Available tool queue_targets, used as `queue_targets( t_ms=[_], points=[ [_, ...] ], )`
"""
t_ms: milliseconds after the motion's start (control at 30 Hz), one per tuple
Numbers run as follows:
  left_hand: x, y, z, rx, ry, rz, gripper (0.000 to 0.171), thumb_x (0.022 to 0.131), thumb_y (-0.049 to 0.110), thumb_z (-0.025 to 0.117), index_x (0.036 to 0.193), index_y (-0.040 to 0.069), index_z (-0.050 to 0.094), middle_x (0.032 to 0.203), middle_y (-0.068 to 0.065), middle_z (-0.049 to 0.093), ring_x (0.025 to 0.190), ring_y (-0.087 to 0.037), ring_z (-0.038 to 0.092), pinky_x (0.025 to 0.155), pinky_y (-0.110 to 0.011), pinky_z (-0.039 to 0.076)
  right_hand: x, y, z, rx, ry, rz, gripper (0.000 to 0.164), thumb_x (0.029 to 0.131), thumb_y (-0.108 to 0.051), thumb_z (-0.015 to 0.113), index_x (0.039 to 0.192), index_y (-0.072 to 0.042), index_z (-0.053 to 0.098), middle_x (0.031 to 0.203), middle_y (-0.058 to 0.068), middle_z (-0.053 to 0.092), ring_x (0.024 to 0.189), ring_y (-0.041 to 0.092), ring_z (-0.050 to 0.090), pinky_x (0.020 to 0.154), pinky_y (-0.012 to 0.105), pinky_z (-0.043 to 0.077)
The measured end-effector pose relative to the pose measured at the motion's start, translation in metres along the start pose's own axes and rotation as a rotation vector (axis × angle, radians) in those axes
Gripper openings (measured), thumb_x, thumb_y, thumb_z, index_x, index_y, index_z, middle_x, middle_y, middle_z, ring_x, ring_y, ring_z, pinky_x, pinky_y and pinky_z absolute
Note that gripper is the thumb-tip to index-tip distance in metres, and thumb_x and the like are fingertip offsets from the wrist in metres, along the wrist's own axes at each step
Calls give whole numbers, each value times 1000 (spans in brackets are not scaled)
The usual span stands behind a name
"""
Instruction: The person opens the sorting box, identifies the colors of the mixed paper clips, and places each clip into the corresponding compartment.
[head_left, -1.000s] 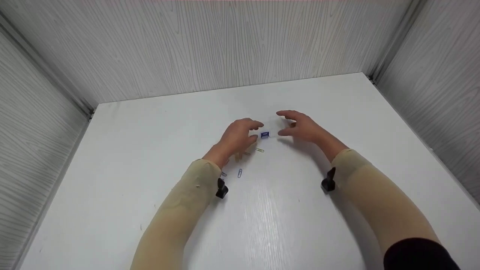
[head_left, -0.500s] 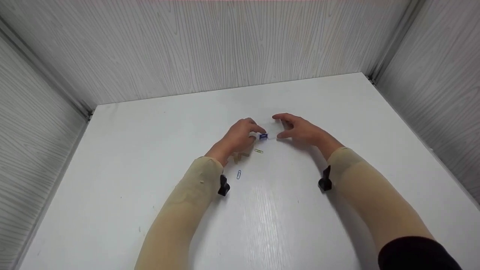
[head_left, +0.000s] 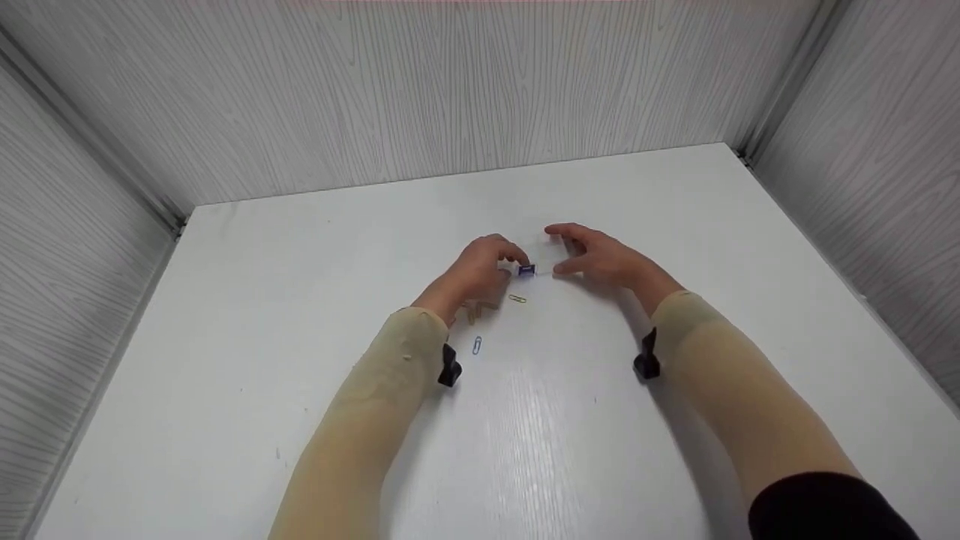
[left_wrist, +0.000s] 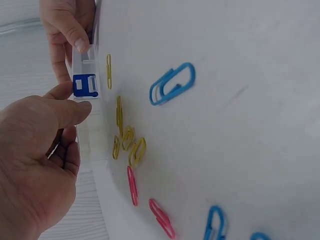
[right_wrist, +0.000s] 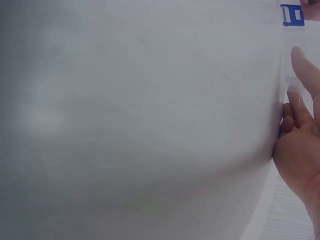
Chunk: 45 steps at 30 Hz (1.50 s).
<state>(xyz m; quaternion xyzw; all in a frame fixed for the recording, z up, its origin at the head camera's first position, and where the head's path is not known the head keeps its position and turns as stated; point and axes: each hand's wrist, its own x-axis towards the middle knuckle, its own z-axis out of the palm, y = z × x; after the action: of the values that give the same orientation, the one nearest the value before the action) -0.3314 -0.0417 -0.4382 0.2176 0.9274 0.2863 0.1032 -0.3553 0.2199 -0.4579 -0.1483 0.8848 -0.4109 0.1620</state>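
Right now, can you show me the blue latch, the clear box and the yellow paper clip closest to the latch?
Blue latch (left_wrist: 84, 90): left wrist view, middle of its front.
Clear box (left_wrist: 96, 125): left wrist view, its see-through side wall.
Yellow paper clip (left_wrist: 109, 72): left wrist view, halfway along its wire.

Finding: Bilateral Forward Reach

Left forearm (head_left: 352, 420) and right forearm (head_left: 739, 394), both in beige sleeves, extend forward and converge. Left hand (head_left: 478, 268): index finger bent, thumb opposed, remaining fingers curled. Right hand (head_left: 607, 259): index finger and thumb parted in a C, facing the left. Hands near each other, apart.
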Motion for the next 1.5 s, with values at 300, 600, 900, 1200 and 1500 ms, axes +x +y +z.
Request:
queue_targets(
  t_ms=[300, 600, 900, 1200, 1500],
  points=[
    [2, 5, -1, 18, -15, -12, 33, 102, -1, 60, 121, 21, 75, 127, -2, 59, 121, -21, 52, 112, -39, 41, 0, -1, 0, -1, 9, -4, 68, 99, -26, 77, 160, -30, 46, 171, 0, 31, 161, 22, 18, 128, 48, 14],
    [0, 4, -1, 16, -2, 23, 37, 101, -5, 57, 123, 18, 76, 129, -4, 59, 123, -22, 53, 113, -39, 41, 1, 0, 1, 12, -1, -31, 69, 100, -24, 77, 161, -27, 45, 171, 0, 32, 161, 21, 17, 128, 47, 13],
    [0, 5, 1, 13, -9, -9, 33, 103, -4, 58, 113, 20, 80, 131, -1, 57, 125, -20, 50, 115, -38, 39, 3, 3, 0, 0, 3, -40, 70, 99, -25, 78, 161, -28, 45, 171, -3, 32, 161, 18, 18, 128, 43, 15],
    [-3, 4, 3, 21, 1, 18, 41, 103, -3, 59, 134, 22, 67, 130, -1, 57, 123, -20, 49, 113, -38, 41, 3, 2, 1, -1, 4, -9, 69, 99, -26, 78, 160, -31, 46, 172, -1, 30, 161, 20, 18, 128, 46, 14],
    [-7, -7, -5, 17, 72, 60, 53, 99, 6, 74, 149, 21, 60, 147, -3, 56, 140, -22, 46, 120, -38, 36, 1, 1, 2, -10, 14, 8, 68, 99, -28, 77, 159, -34, 46, 171, -2, 32, 160, 21, 20, 128, 49, 14]
  ],
)
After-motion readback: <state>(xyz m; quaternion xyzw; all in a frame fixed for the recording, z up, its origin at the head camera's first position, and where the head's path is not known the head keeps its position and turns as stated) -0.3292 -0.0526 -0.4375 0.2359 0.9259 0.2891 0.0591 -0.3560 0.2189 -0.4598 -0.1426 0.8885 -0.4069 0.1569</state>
